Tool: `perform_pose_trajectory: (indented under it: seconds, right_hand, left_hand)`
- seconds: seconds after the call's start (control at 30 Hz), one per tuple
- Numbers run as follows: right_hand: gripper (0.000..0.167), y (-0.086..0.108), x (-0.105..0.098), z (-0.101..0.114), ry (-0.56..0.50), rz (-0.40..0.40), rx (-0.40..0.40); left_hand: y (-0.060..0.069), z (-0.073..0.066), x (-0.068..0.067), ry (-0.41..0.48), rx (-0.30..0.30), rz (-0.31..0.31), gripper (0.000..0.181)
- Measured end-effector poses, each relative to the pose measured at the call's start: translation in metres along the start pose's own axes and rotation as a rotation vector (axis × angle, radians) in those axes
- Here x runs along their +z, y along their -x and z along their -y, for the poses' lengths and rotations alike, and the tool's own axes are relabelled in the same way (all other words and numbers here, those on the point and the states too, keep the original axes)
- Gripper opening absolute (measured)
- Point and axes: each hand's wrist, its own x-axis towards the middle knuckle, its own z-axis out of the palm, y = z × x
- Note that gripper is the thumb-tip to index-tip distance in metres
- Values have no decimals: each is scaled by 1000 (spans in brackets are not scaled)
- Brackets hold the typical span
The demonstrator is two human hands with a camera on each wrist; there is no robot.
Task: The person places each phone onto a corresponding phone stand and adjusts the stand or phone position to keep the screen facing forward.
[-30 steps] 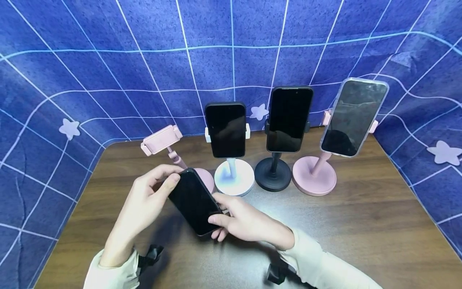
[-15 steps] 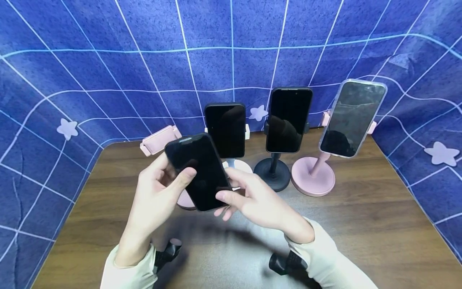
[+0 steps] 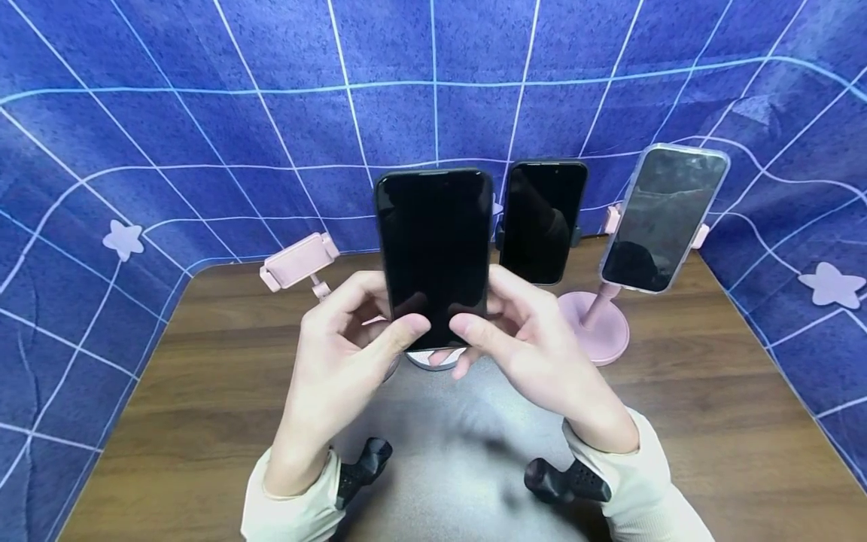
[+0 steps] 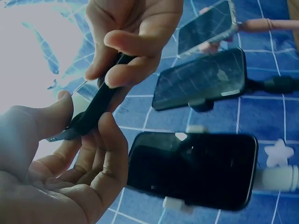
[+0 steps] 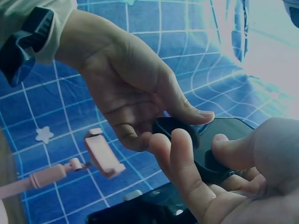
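A black smartphone (image 3: 436,241) stands nearly upright in both hands in the head view, its dark screen facing the camera. My left hand (image 3: 342,354) grips its lower left side, thumb on the glass. The lower right side is gripped by my right hand (image 3: 535,342), with that thumb on the screen too. Seen from the left wrist, the held phone is nearly edge-on. Behind it a second phone (image 4: 191,170) sits in a white holder (image 4: 275,178); the head view hides that phone. To the left, a pink phone stand (image 3: 298,261) has a bare clamp.
A black phone in a dark stand (image 3: 547,222) and a clear-cased phone (image 3: 665,218) on a pink stand (image 3: 592,324) stand at the right. A blue gridded cloth (image 3: 271,135) hangs behind the wooden table (image 3: 183,406). Each wrist wears a black device (image 3: 362,467).
Both hands have lifted the phone up and rightward and turned it from slanted to upright. My left hand has slid from its top corner to its lower left side. The stands stay put.
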Motion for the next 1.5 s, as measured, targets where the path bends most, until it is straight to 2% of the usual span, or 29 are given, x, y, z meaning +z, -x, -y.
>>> perform_pose_trajectory:
  seconds: [0.23, 0.37, 0.5, 0.6, 0.93, 1.2, 1.5]
  right_hand:
    - [33, 6, -5, 9, 0, -61, -88]
    - [30, 7, -4, 10, 21, -124, -157]
    - [29, 8, -6, 11, 49, -169, -215]
    - [31, 8, -6, 14, 60, -165, -242]
    - [28, 8, -2, 9, 112, -186, -328]
    - [31, 8, -3, 9, 95, -172, -304]
    - [31, 13, -6, 5, 48, -187, -354]
  left_hand:
    - [2, -1, 14, -17, 53, -49, 31]
    - [5, 0, 19, -27, 85, -44, 28]
    - [3, 1, 22, -82, 145, -28, 24]
    - [2, 0, 21, -130, 192, -33, 23]
    - [0, -2, 18, -302, 352, -78, 24]
    - [3, -1, 22, -300, 384, -104, 23]
    - [6, -3, 24, -366, 416, -109, 28]
